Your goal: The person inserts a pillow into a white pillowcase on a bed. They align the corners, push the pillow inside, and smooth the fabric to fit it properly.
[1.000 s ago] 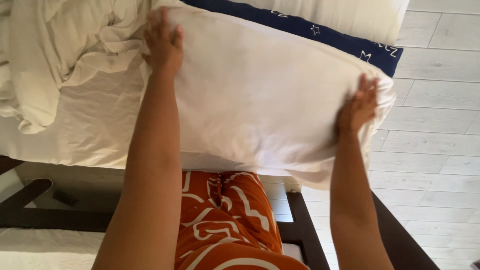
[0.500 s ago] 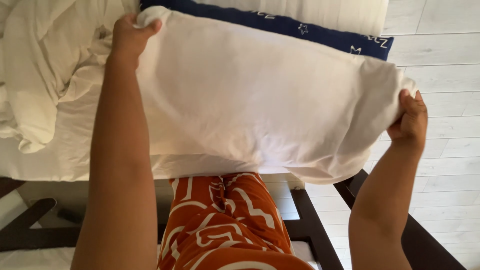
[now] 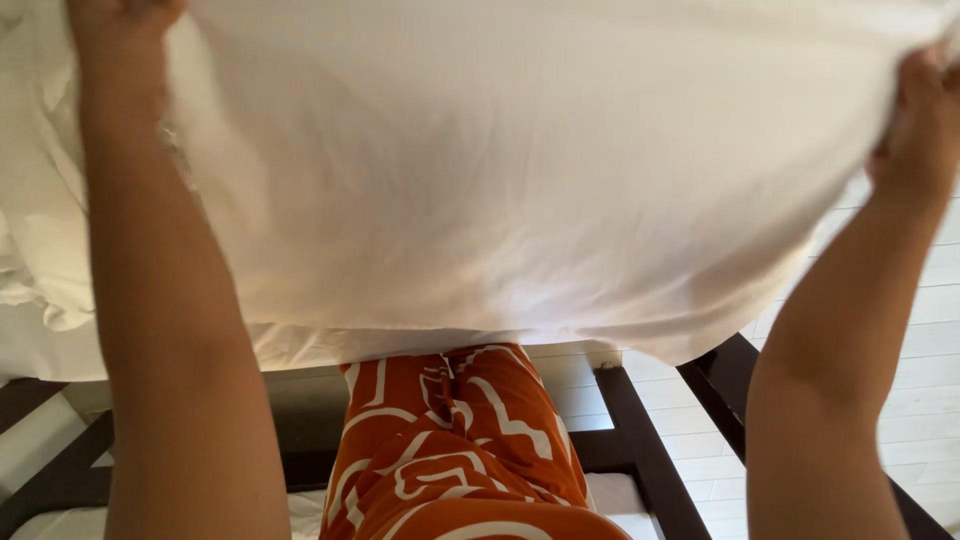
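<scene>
Mid-shake, I'd say: the white pillow (image 3: pixel 540 190) was stretched out in the air over the bed (image 3: pixel 40 250), left hand (image 3: pixel 120 15) and right hand (image 3: pixel 925 115) each clamping a top corner. Next up probably needed an even grip while lowering it flat.

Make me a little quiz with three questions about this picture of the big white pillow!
1. True or false: both hands grip the white pillow.
2. Which hand shows at the picture's top right corner: A the left hand, B the right hand?
3. What colour are the patterned trousers under the pillow?

Key: 1 true. 2 B. 3 orange with white lines.
</scene>
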